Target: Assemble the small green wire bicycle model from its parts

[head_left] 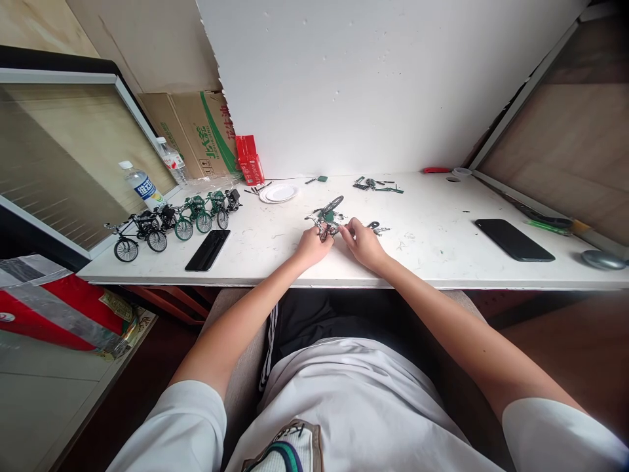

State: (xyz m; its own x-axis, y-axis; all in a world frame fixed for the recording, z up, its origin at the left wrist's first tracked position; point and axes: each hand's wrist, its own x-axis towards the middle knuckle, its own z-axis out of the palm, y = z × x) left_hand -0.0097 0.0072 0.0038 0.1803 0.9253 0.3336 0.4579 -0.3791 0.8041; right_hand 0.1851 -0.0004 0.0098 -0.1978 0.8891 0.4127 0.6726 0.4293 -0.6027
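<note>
My left hand (314, 247) is closed around part of a small model bicycle (328, 227), which is held just above the white table near its front edge. One dark wheel of it tilts up and away from me. Close beside it, my right hand (364, 242) has thumb and fingers pinched together at the bicycle's right side. What sits between those fingertips is too small to make out. Green pieces (331, 215) show behind the hands, and small dark parts (376, 227) lie just past the right hand.
Several finished model bicycles (184, 228) stand at the left, near a phone (208, 250). Behind are white plates (278, 192), a red packet (249, 160), bottles (142, 185) and a carton (196, 134). Loose parts (376, 185) lie at the back; another phone (514, 240) lies right.
</note>
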